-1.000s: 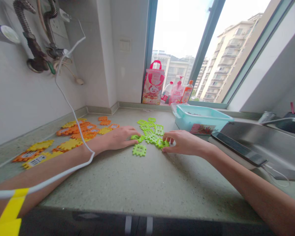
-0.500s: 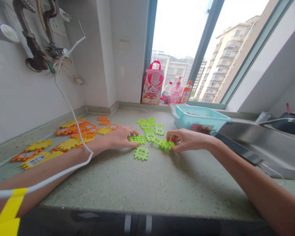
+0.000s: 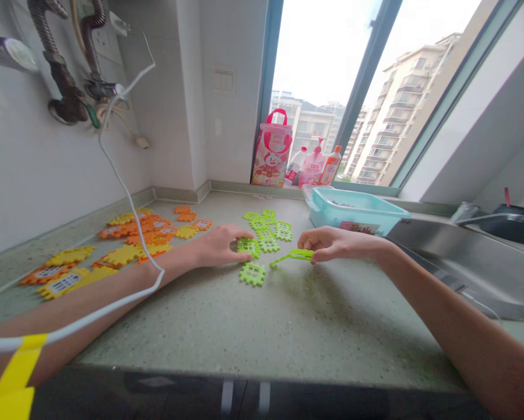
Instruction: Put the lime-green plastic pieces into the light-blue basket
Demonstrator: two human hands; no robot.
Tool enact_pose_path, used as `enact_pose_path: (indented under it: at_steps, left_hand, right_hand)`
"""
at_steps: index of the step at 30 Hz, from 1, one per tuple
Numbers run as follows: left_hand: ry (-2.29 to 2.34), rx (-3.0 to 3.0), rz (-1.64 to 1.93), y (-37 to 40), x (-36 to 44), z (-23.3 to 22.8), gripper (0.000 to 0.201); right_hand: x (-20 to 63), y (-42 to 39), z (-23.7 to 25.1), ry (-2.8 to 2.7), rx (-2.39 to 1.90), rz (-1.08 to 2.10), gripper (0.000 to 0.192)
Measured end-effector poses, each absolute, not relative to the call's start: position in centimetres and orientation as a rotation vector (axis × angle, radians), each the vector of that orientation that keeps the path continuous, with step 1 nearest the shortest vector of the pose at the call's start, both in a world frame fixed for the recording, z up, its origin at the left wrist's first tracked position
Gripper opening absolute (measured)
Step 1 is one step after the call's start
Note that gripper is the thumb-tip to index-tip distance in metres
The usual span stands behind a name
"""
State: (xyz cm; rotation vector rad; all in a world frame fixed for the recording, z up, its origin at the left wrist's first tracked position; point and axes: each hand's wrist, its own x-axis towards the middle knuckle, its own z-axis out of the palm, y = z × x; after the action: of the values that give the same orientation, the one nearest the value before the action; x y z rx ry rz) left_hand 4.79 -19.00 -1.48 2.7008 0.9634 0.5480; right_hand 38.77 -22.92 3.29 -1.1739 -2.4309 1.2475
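Note:
My left hand (image 3: 222, 245) has its thumb and fingers closed at the edges of a green window-patterned building tile (image 3: 248, 248), which lies on the counter. My right hand (image 3: 331, 242) pinches green interlocking tiles (image 3: 301, 255), seen nearly edge-on; one is angled down to the left toward the counter. A single green tile (image 3: 252, 274) lies flat in front of my left hand. More green tiles (image 3: 267, 232) are spread in a loose, overlapping group between and behind my hands.
Orange and yellow tiles (image 3: 143, 230) are heaped on the left of the counter (image 3: 253, 332). A teal plastic tub (image 3: 366, 207) stands at the back right, beside a steel sink (image 3: 475, 256). A white cable (image 3: 126, 192) hangs across the left; bottles (image 3: 312, 168) line the windowsill.
My right hand has lifted its green tiles and tilted them edge-on, away from the group. My left hand has shifted slightly right with the tile between its fingers.

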Motion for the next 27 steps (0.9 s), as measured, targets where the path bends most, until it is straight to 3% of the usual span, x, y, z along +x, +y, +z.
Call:
enact_pose_path:
  at_steps: [7,11,15,19,23,27]
  left_hand:
    - [1.044,2.687,0.719,-19.2,4.5,-1.0,0.050]
    - [0.778,2.658,0.844,-19.6,3.6,-0.4,0.050]
    - [0.488,2.697,0.682,-20.3,3.5,-0.6,0.052]
    - [0.536,2.683,0.554,-20.9,4.0,-0.7,0.052]
    - [0.591,2.644,0.524,-20.9,4.0,-0.7,0.061]
    - [0.623,2.632,0.503,-20.6,3.8,-0.9,0.069]
  right_hand:
    - [39.2,-22.2,2.7,-2.205,-0.979,1.193,0.048]
    - [39.1,-22.1,2.4,-2.167,-0.929,1.077,0.046]
    - [37.1,-23.3,1.9,-2.338,-1.002,0.891,0.036]
    - [34.3,-25.4,1.5,-2.575,-1.060,0.602,0.026]
    - [33.0,-26.9,1.1,-2.684,-1.140,0.311,0.028]
    - [32.6,-27.3,0.6,-2.672,-1.190,0.218,0.039]
